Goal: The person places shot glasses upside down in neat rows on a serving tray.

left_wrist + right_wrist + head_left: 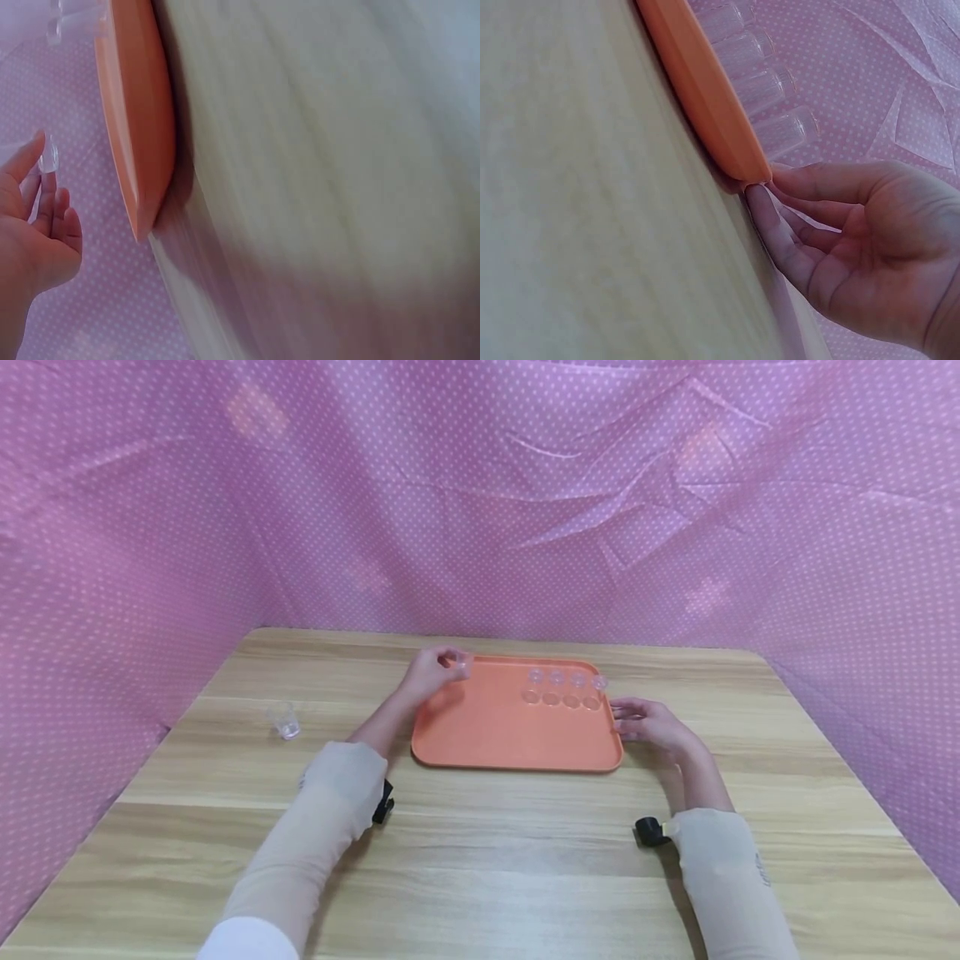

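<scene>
My left hand [433, 673] pinches a small clear glass [465, 665] between thumb and fingers above the far left corner of an orange tray [495, 735]. In the left wrist view that glass [49, 156] shows at the fingertips, partly cut off by the frame edge. At the tray's right edge, my right hand [651, 725] grips the rim between its digits, as the right wrist view shows at the tray's end [731, 139]. Several clear glasses [769, 88] stand in a row at the tray's right side, apparently mouth down.
One more clear glass [286, 723] stands upright on the wooden table [510, 860], left of the left forearm. A pink dotted cloth [465, 527] hangs behind the table and along both sides.
</scene>
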Demonstrator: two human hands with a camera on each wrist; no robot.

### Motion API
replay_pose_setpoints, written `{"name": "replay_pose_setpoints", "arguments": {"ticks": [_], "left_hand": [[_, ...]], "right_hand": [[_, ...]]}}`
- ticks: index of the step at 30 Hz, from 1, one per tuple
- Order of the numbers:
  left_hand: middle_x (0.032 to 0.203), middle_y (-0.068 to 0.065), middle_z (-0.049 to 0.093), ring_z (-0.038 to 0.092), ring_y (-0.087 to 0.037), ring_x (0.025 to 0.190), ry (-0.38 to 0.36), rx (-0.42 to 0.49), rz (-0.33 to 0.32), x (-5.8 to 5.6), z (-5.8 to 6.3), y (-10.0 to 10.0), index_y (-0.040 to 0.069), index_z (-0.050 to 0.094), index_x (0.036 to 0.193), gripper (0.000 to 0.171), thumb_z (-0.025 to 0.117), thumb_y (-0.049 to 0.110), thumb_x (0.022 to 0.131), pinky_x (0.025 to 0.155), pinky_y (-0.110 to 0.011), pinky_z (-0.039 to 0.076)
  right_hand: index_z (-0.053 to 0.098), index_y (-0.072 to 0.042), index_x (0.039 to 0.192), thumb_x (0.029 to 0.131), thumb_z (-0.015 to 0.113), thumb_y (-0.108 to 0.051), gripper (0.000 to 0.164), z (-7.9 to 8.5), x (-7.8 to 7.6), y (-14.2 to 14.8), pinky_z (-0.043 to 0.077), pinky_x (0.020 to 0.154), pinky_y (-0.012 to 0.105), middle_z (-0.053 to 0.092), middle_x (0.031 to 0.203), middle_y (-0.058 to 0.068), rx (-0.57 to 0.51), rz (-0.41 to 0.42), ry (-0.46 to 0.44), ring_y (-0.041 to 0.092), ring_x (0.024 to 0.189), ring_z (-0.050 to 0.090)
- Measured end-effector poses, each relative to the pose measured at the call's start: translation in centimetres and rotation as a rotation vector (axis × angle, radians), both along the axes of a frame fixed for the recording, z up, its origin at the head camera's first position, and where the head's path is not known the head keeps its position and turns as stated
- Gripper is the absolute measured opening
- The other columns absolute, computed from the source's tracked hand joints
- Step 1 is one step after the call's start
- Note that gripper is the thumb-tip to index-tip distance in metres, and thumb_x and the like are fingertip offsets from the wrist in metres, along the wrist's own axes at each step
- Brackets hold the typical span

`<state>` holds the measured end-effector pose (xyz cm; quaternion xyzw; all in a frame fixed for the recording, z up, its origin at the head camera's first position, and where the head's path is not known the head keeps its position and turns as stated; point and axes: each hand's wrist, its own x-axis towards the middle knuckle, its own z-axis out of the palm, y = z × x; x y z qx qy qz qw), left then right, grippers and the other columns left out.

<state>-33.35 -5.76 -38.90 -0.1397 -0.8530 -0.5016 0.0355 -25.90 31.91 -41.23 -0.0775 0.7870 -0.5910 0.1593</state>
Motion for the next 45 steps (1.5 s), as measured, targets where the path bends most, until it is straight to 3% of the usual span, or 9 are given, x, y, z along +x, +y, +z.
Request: {"name": "replay_pose_setpoints", "arguments": {"ticks": [9, 17, 24, 29, 38, 45], "left_hand": [[0.099, -0.012, 0.064, 0.053, -0.025, 0.091, 0.006, -0.005, -0.049, -0.2, -0.2, 1.5, 0.001, 0.066, 0.105, 0.030, 0.073, 0.012, 0.078, 0.079, -0.031, 0.043], [0.097, -0.016, 0.064, 0.056, -0.027, 0.094, 0.023, 0.027, -0.111, -0.2, -0.6, 2.2, -0.005, 0.063, 0.105, 0.031, 0.072, 0.005, 0.078, 0.087, -0.033, 0.043], [0.103, -0.015, 0.063, 0.056, -0.026, 0.096, -0.038, -0.010, -0.058, 0.0, -0.6, 2.4, -0.002, 0.062, 0.107, 0.034, 0.073, 0.010, 0.077, 0.085, -0.032, 0.043], [0.099, -0.013, 0.063, 0.057, -0.025, 0.093, -0.058, 0.044, -0.074, -0.1, -0.7, 2.3, -0.002, 0.062, 0.104, 0.031, 0.073, 0.010, 0.078, 0.083, -0.031, 0.045], [0.095, -0.007, 0.065, 0.055, -0.021, 0.086, -0.018, 0.016, -0.039, 0.1, -0.8, 1.9, 0.007, 0.068, 0.103, 0.028, 0.074, 0.018, 0.079, 0.075, -0.031, 0.045], [0.098, -0.008, 0.064, 0.052, -0.022, 0.091, -0.022, 0.035, 0.011, 0.1, -0.6, 2.1, 0.005, 0.066, 0.104, 0.032, 0.075, 0.022, 0.078, 0.079, -0.032, 0.042]], "right_hand": [[0.029, 0.015, 0.133, 0.089, 0.047, 0.008, 0.048, -0.1, -0.1, 0.1, 0.047, 0.084, 0.032, 0.038, 0.128, 0.034, -0.012, 0.002, 0.000, 0.017, 0.096, 0.057], [0.030, 0.015, 0.133, 0.089, 0.048, 0.006, 0.049, -0.2, -0.2, 0.3, 0.047, 0.084, 0.032, 0.037, 0.129, 0.034, -0.009, 0.006, 0.006, 0.017, 0.096, 0.057], [0.029, 0.015, 0.134, 0.090, 0.049, 0.007, 0.049, -0.3, -0.2, 0.2, 0.047, 0.085, 0.032, 0.037, 0.130, 0.034, -0.025, 0.001, -0.006, 0.015, 0.096, 0.057], [0.029, 0.014, 0.134, 0.090, 0.049, 0.007, 0.049, -0.4, -0.3, 0.3, 0.047, 0.084, 0.033, 0.037, 0.130, 0.034, -0.029, -0.002, -0.010, 0.015, 0.096, 0.057], [0.030, 0.014, 0.134, 0.089, 0.050, 0.007, 0.050, -0.5, -0.4, 0.2, 0.047, 0.083, 0.033, 0.038, 0.128, 0.034, -0.031, -0.009, -0.011, 0.013, 0.092, 0.058], [0.029, 0.014, 0.134, 0.089, 0.050, 0.006, 0.050, -0.5, -0.4, 0.3, 0.047, 0.084, 0.032, 0.037, 0.129, 0.034, -0.021, -0.010, -0.008, 0.014, 0.095, 0.058]]}}
